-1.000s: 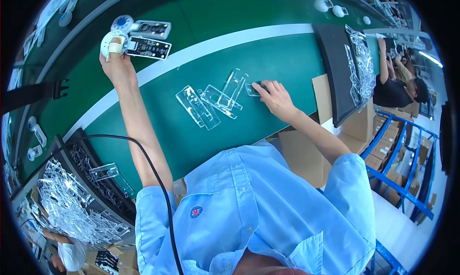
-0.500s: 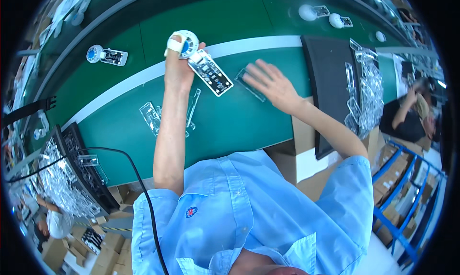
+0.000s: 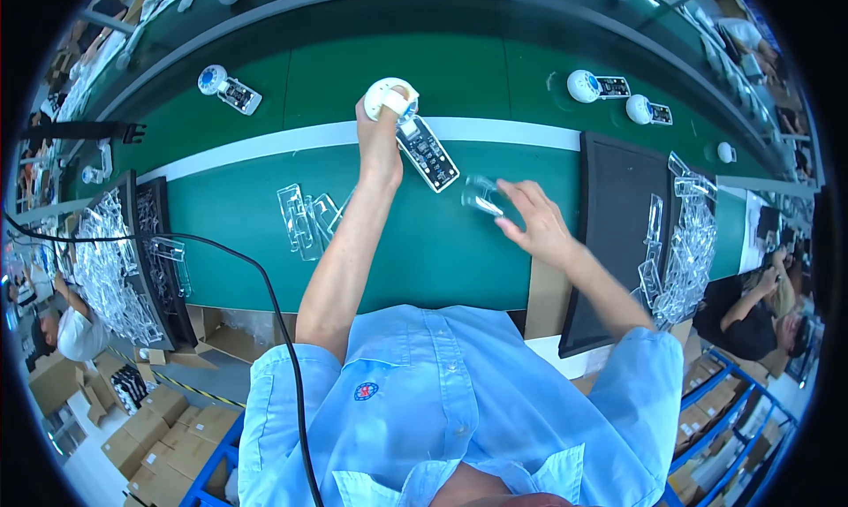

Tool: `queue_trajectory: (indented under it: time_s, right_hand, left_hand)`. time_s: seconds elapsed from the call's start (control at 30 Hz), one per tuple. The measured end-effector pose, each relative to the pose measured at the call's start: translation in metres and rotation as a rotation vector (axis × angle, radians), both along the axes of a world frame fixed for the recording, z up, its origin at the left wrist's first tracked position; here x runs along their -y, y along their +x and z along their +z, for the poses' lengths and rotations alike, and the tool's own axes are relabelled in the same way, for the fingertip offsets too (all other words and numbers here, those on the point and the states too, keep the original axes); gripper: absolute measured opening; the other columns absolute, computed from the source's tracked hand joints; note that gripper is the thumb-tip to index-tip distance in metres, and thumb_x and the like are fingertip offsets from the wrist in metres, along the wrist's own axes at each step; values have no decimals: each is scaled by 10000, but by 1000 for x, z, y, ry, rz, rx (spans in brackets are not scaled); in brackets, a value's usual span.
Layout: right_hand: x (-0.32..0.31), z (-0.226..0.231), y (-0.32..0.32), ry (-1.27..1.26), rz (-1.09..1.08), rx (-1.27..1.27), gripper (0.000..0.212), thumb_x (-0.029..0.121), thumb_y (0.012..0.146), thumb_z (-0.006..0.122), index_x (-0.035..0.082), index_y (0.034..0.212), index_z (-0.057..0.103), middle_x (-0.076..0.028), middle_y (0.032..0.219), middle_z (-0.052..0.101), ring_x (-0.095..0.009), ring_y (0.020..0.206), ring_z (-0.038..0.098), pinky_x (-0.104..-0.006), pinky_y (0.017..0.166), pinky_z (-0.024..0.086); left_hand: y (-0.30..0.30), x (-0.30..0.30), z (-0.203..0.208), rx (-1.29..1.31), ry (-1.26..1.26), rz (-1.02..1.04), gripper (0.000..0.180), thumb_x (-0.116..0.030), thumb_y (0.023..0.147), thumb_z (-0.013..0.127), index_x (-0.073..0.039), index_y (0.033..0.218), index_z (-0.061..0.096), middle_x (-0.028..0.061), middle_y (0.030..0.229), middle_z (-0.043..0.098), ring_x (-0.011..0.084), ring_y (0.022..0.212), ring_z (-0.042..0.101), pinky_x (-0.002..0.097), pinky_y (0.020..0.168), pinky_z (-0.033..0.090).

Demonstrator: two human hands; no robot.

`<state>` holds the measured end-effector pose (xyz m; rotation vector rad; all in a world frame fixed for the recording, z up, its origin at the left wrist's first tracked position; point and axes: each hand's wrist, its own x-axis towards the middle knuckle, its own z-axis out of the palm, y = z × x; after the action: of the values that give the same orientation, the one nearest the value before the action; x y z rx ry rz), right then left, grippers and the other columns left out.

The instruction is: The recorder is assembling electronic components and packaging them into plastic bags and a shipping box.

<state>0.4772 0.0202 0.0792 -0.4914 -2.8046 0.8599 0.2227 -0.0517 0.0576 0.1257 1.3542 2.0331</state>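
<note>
Lifted since the earlier frame: clear cover (image 3: pixel 483 195). Bordered by left tray (image 3: pixel 186 317) and right tray (image 3: pixel 609 233), with bare green mat (image 3: pixel 442 268) toward the body. Reaching forward with left hand (image 3: pixel 378 145), wrapped round the ball end of a gadget (image 3: pixel 428 158). Slanted toward body and right along its long axis, above the mat's far edge. Pinching cover, blurred, in half-curled right hand (image 3: pixel 543 233).

Flat green workbench (image 3: pixel 442 268) is supporting clear rectangular plastic frames (image 3: pixel 303 229), left; black rectangular tray (image 3: pixel 614 242) is lying right.

Down we look, fisheye-wide, from the head of the person (image 3: pixel 495 392), close over the green table (image 3: pixel 442 264), facing across its near edge toward its far edge.
</note>
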Motion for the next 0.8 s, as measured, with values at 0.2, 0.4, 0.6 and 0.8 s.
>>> queue_trajectory:
  time_s: [0.2,0.4,0.6,0.8]
  right_hand:
    - [53,3,-87,207,-307,-126,570,154,759,692,25,1268,471,-143,941,496,-315,882,483,-382,771,430]
    - [70,-17,-103,188,-361,-288,591,151,779,678,38,1306,436,-184,1078,509,-330,949,514,-406,784,454]
    - [56,-6,-91,87,-277,-365,654,168,767,684,66,1346,397,-155,1068,552,-331,922,543,-415,734,485]
    - [57,6,-108,-176,-383,-312,465,246,876,565,24,1267,448,-165,1035,564,-280,856,553,-364,712,472]
  left_hand:
    - [25,13,5,61,55,30,547,-216,810,687,-9,1207,372,98,1062,537,151,960,545,272,811,456]
    - [26,25,32,78,87,31,561,-203,827,669,-12,1233,332,97,1032,547,162,908,572,284,728,493]
    - [30,42,26,285,396,-216,468,-356,858,625,-40,1170,477,109,1095,553,203,1044,539,378,908,447]
    - [26,52,12,170,185,-264,407,-269,863,626,0,1151,525,90,1098,571,203,1002,578,359,886,462]
